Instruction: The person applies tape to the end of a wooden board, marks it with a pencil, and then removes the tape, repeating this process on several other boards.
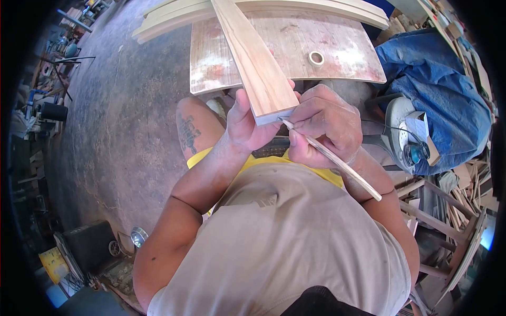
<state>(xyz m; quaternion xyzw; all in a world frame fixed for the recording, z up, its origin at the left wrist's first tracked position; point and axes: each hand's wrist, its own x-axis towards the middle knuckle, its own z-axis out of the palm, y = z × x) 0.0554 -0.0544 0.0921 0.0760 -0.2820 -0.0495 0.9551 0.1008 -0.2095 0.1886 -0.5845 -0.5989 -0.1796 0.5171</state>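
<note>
Two bare hands are busy close to the person's lap. The left hand [246,120] holds the near end of a long wooden board [262,71], with the thumb on one side and some fingertips showing on the other side. The right hand [329,124] pinches a wooden pencil [340,163] near its point. The pencil's tip is at the pale flat end of the board, and its back end points down toward the person's right arm.

The board's near end is in the air, just in front of the desk [216,63]. The rest of it goes away over the desk and over some long pale strips of wood [174,18] at the far side. I cannot tell if it touches them.

A small pale ring [316,58] lies on the desk, to the right of the board. Farther right is a big blue cloth [437,73]. A tool with a blue-green part [416,152] is beside it. Lots of wood scraps [468,197] are piled behind the tool.
</note>
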